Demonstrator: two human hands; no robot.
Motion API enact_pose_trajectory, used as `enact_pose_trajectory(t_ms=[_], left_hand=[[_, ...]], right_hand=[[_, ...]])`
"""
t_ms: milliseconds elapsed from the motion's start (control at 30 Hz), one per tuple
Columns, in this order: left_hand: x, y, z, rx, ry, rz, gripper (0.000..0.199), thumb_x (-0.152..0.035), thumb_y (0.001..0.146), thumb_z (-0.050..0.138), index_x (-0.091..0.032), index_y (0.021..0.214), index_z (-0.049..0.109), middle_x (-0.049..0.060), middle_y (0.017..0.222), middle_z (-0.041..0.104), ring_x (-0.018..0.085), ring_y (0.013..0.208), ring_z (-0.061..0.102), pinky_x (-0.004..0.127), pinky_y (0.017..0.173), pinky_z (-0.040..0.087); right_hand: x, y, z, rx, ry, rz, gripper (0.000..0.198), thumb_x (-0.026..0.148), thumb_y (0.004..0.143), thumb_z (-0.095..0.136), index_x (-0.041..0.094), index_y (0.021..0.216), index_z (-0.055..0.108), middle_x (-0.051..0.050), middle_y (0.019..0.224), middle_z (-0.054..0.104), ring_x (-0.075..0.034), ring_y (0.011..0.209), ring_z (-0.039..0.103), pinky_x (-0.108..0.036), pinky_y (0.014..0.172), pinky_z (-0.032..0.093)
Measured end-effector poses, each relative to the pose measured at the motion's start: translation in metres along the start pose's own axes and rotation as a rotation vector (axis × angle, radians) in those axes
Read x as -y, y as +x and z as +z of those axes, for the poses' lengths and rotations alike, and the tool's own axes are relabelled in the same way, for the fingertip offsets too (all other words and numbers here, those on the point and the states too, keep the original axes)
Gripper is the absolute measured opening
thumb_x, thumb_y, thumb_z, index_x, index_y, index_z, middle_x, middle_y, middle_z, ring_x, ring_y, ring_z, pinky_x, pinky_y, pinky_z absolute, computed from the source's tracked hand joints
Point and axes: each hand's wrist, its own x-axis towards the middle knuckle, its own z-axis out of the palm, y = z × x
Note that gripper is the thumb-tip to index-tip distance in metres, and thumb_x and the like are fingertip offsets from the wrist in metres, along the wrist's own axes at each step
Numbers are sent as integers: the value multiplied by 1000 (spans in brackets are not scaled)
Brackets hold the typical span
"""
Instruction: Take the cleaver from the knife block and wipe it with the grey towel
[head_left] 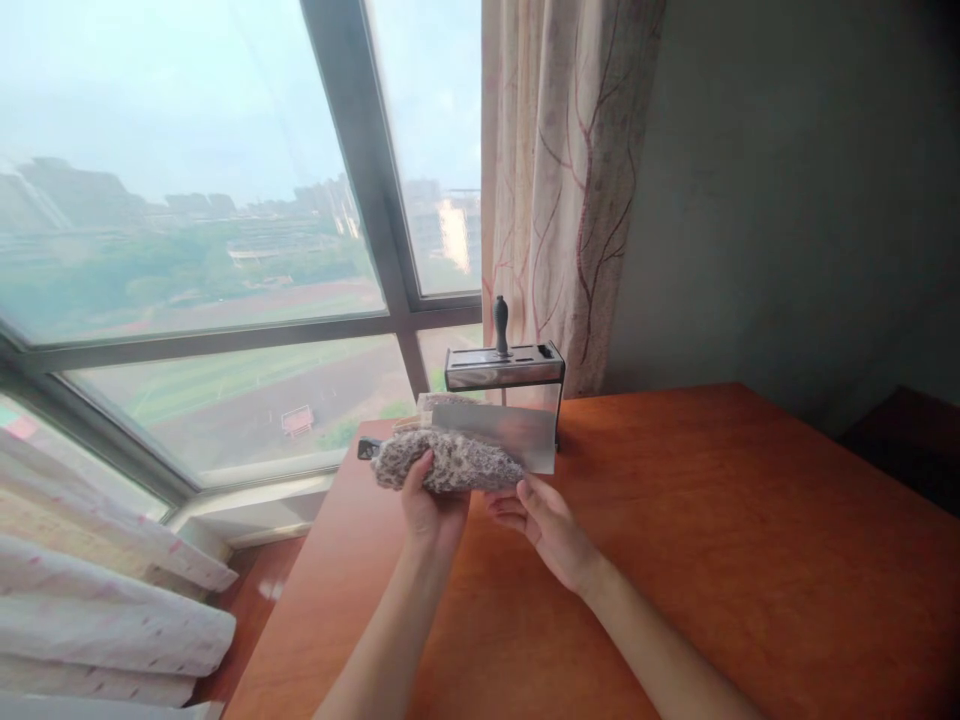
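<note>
My left hand (435, 512) grips a grey, mottled, shaggy bundle (450, 462), its thumb lying across the front. The bundle's exact kind is unclear. At its right end, the thumb and fingers of my right hand (541, 520) close on the tip. Just behind the bundle a broad, flat cleaver blade (510, 432) extends to the right, and more of the shaggy material shows above it. A black end piece (368, 448) sticks out at the left; what joins it to the blade is hidden. Both hands are above the table.
A metal-topped knife block (506, 368) with a dark knife handle (501, 325) upright in it stands behind my hands on the reddish wooden table (712, 520). Large windows (187, 200) lie left and ahead; curtains (577, 150) hang behind the block and at the lower left.
</note>
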Motion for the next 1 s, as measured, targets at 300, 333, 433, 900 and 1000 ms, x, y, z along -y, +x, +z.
enact_pose_trajectory(t_ms=[300, 333, 433, 900, 1000], left_hand=[[-14, 9, -3, 46, 92, 8, 23, -17, 75, 62, -16, 97, 68, 3, 85, 73, 17, 77, 68, 27, 73, 55], [-12, 7, -3, 67, 122, -24, 23, -17, 76, 63, -16, 98, 68, 4, 86, 73, 18, 78, 68, 28, 75, 55], [-8, 5, -5, 141, 203, -126, 25, -23, 78, 64, -15, 101, 67, 6, 93, 73, 22, 89, 68, 32, 85, 53], [21, -15, -10, 155, 199, -296, 39, -47, 81, 59, -16, 102, 68, 7, 96, 74, 26, 102, 65, 38, 95, 49], [21, -12, -7, 112, 203, -267, 29, -36, 80, 62, -14, 98, 68, 7, 89, 74, 25, 95, 68, 37, 92, 51]], right_hand=[[23, 1, -23, 5, -332, -74, 38, 54, 84, 57, 17, 80, 62, -3, 67, 62, -14, 59, 55, -25, 53, 42], [23, 0, -23, -8, -373, -53, 38, 54, 83, 59, 17, 76, 61, -1, 61, 59, -13, 54, 52, -25, 50, 40], [22, -4, -19, -83, -463, 8, 37, 52, 80, 63, 19, 66, 58, 2, 50, 53, -12, 44, 47, -25, 44, 35], [4, -12, -4, -160, -542, -85, 29, 48, 82, 62, 20, 78, 65, -1, 65, 58, -15, 59, 50, -29, 55, 40], [1, -12, -6, -76, -668, -127, 31, 44, 86, 57, 20, 67, 60, 1, 59, 53, -15, 56, 48, -28, 55, 38]])
